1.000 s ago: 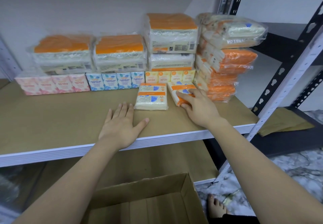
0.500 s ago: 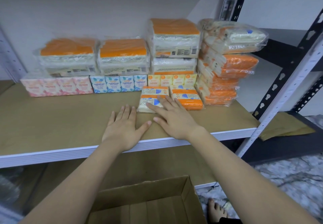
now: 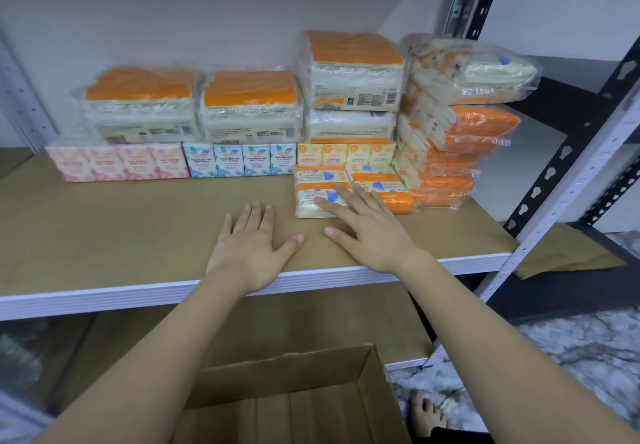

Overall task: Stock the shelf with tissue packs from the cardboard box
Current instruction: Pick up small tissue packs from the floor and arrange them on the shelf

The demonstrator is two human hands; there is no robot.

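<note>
Both hands are flat with straight fingers: left hand on the smooth brown shelf, right hand at 3 o'clock of it, fingertips on a soft rectangular tissue pack.

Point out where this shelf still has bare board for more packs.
Free: the wide board in front of the pink packs and blue packs, left of the left hand. Crowded: the back row and the right end, where the right hand rests against the pocket packs beside the orange stack.

Brown shelf carries tissue packs along back, both hands flat.
</note>
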